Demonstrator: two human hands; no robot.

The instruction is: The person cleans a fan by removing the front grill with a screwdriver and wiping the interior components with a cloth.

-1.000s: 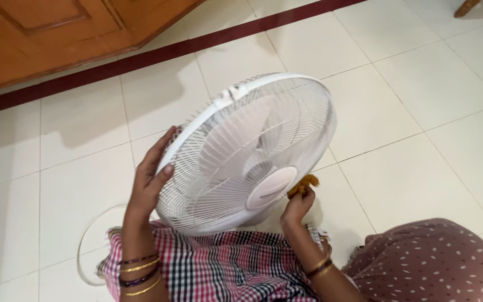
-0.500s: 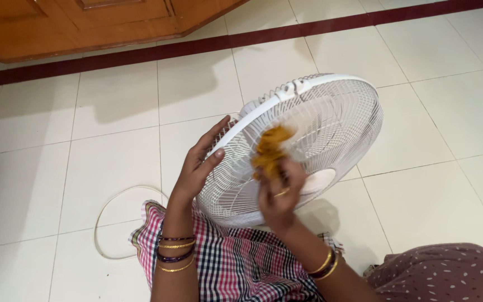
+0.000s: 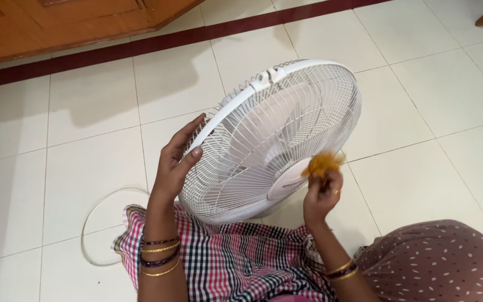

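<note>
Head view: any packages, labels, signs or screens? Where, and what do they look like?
Only one: a small dark printed mark on the fan's round white centre badge, low on the front grille, beside the yellow cloth in the right hand.
No packages, signs or screens.
</note>
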